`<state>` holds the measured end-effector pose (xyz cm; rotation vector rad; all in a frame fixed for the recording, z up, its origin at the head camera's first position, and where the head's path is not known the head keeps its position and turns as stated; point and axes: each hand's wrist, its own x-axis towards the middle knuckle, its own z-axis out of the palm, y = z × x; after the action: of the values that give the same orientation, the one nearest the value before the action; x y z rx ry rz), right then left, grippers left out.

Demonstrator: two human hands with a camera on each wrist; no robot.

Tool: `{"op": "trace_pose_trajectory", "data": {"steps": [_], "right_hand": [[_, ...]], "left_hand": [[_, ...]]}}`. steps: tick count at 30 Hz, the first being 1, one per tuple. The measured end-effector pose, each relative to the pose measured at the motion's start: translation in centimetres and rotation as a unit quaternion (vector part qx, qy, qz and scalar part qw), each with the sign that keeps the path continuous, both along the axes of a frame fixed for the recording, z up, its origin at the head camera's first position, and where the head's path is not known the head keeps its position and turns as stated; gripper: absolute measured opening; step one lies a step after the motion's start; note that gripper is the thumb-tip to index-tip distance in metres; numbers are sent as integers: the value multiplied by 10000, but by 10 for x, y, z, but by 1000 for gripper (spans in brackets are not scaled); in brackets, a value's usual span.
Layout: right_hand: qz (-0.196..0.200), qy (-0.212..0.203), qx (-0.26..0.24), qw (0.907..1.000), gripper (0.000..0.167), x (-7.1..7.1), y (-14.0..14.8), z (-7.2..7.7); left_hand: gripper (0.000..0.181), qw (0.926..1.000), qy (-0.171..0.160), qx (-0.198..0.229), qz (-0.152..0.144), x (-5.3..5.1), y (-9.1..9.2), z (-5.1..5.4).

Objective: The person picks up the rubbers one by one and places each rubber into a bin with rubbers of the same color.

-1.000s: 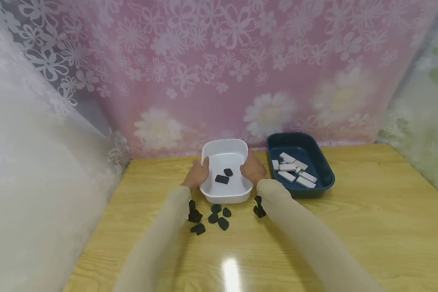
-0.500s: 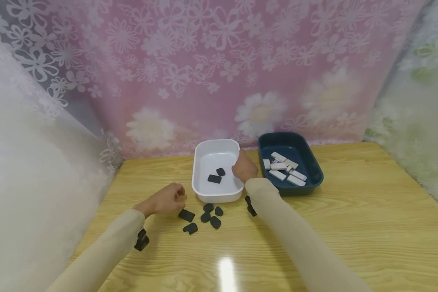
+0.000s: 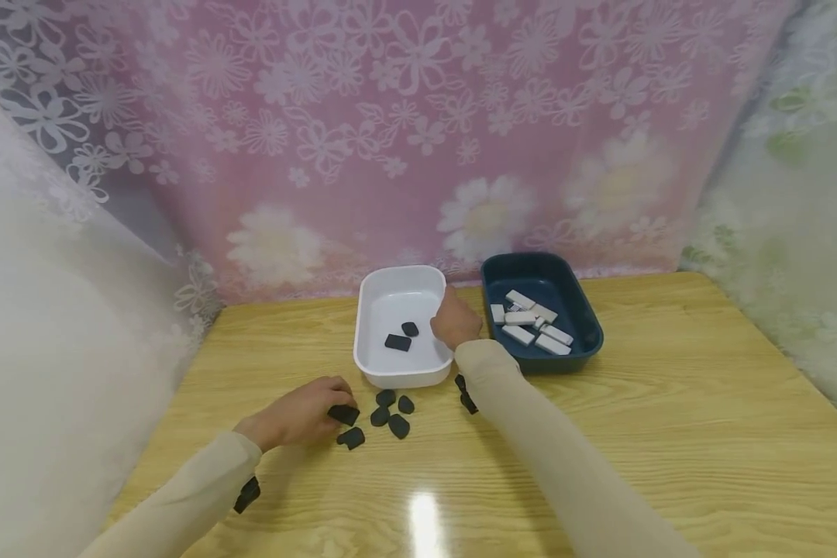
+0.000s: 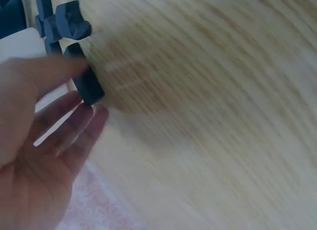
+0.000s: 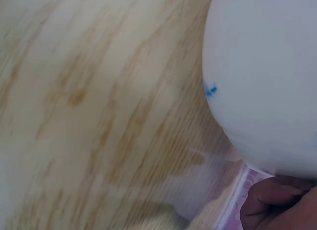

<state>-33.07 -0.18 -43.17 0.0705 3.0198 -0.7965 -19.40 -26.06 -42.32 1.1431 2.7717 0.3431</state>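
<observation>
My left hand [image 3: 300, 415] pinches a black rectangular block [image 3: 344, 415] between thumb and fingers, just above the table in front of the white tub [image 3: 404, 380]. In the left wrist view the thumb lies across this block [image 4: 90, 87], with the fingertips at its end. Curled over the tub's right rim, my right hand [image 3: 456, 319] grips it; only part of that hand [image 5: 275, 203] shows in the right wrist view. Two black pieces lie inside the tub, one an oblong [image 3: 397, 342], the other a rounded piece [image 3: 409, 329]. Several black pieces [image 3: 399, 425] lie loose near the left hand.
A dark blue tub [image 3: 586, 353] stands to the right of the white one, with several white blocks [image 3: 520, 318] in it. Both tubs sit on a wooden table [image 3: 642, 434] against a pink flowered curtain [image 3: 363, 232]. A notched black piece [image 3: 352, 439] lies nearest the front.
My left hand has let go of the white tub's left rim, moved left and toward me, and taken hold of the black block on the table. The right hand keeps its grip.
</observation>
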Motion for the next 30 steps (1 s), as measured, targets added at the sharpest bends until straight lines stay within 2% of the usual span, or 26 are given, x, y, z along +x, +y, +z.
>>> {"op": "trace_pose_trajectory", "data": {"steps": [4, 11, 17, 21, 25, 30], "right_hand": [[42, 0, 14, 10000, 60, 0, 0, -1], [57, 7, -34, 10000, 60, 1, 1, -1], [5, 34, -45, 10000, 59, 1, 1, 1], [28, 6, -53, 10000, 59, 0, 2, 1], [33, -17, 14, 10000, 61, -1, 1, 0], [22, -52, 17, 10000, 64, -1, 1, 0]], "left_hand": [[24, 9996, 188, 199, -36, 2, -2, -4], [21, 9992, 345, 69, 169, 6, 1, -8], [23, 9997, 78, 138, 210, 3, -5, -7], [24, 9991, -106, 278, 315, -1, -10, 2], [23, 9978, -39, 519, 418, -6, -11, 18], [22, 9946, 67, 908, 496, -17, -4, 36]]}}
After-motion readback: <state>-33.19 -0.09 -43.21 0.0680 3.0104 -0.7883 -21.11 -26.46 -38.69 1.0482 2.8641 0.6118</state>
